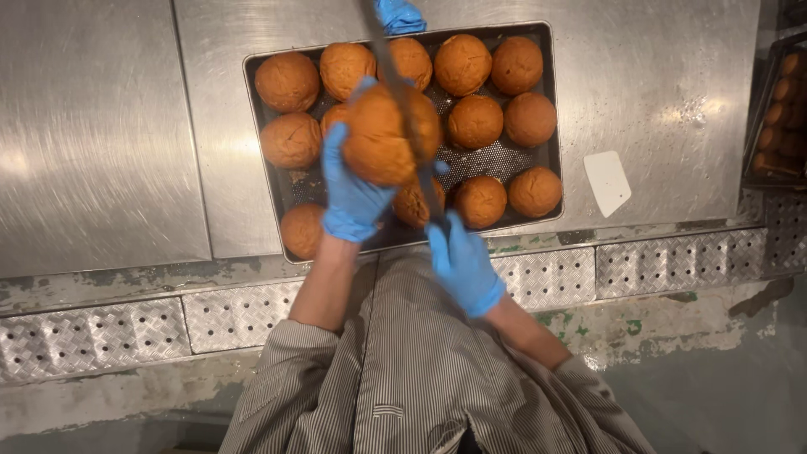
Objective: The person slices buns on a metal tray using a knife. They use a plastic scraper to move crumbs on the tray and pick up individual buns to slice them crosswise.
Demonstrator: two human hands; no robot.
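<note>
We've got a bun up off the tray, cupped in our left hand. Fingers wrap its left side and underside, thumb on the near edge. Grip is closed on the bun, but loosely by the look of it.

Right hand is closed round the handle of a long knife. The blade runs away from us, across the right side of the bun, and seems to be in the crust (how deep, we can't tell from here).

Handling, as we judge it:
- Bun looks light and soft, with a thin browned crust. It will squash if squeezed, so a cradle from below and the side suits it, as the left hand has it now.
- Gloves are smooth, crust is dry. We see little slip risk.
- Left fingertips sit close to the blade line. Keep them below and left of the cut.

Pose: left forearm comes up bare from a rolled striped sleeve, wrist bent back, palm facing right and up. Right wrist is lower and nearer our body, just right of the left wrist, knuckles up, forearm angled out to the right.

Around the hands: more buns sit on the tray under and beyond the left hand, in rough rows. A white scraper lies on the steel bench well right of the right hand. A second tray of buns is at the far right edge. A blue glove (someone else's) shows beyond the tray.
</note>
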